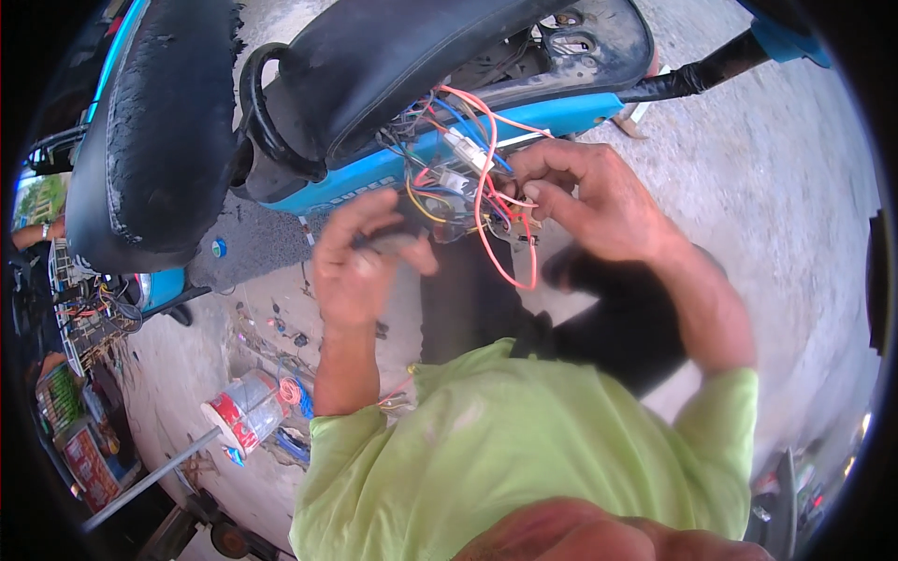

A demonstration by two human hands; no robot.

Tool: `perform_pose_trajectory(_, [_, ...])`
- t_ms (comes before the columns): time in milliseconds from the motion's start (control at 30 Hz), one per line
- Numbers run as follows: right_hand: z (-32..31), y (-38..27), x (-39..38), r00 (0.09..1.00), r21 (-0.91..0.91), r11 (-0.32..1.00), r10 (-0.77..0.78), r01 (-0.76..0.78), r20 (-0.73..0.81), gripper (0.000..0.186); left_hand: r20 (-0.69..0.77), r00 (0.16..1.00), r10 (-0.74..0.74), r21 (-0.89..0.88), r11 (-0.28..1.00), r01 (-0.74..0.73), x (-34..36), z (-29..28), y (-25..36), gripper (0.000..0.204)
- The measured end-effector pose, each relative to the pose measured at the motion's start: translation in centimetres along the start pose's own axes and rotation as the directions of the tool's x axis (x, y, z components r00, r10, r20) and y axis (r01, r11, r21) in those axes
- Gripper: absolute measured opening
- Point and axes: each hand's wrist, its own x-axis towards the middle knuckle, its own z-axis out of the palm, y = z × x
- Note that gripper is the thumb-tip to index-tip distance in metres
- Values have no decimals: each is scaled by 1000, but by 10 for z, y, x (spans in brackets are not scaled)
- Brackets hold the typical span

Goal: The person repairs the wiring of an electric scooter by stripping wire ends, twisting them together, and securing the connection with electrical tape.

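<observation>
The right hand (599,204) pinched a pink wire (479,220), likely to steady it; the blurry left hand (357,266)'s grip I couldn't tell.

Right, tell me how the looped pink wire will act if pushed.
The pink wire will probably bend easily, as it hangs in a loose curve. It looks thin, so likely light. It may snag, since it passes the upper white connector.

Left hand (355,266) blurred; dark object (385,242) at its fingers unclear. Black seat (398,65) cut off by top edge.
</observation>
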Motion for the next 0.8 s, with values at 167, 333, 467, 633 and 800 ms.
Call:
perform_pose_trajectory(167, [-2, -1, -1, 999, 51, 998, -41, 40, 13, 21, 256, 940, -225, 155, 970, 189, -28, 7, -18, 46])
perform_pose_trajectory(333, [-3, -3, -2, 998, 22, 999, -43, 42, 36, 23, 343, 910, -232, 327, 938, 115, -20, 35, -16, 35])
perform_pose_trajectory(467, [1, -4, -3, 997, -5, 997, -74, 74, 25, 23, 531, 807, -260, 553, 828, -97, -14, 59, -10, 36])
perform_pose_trajectory(633, [6, -7, -5, 998, -29, 998, -48, 49, 38, 25, 567, 795, -218, 612, 757, -229, -19, 67, -18, 39])
perform_pose_trajectory(800, [12, -10, -16, 976, -222, 955, -214, 198, -49, 27, 518, 841, -157, 600, 767, -226, -23, 63, -13, 40])
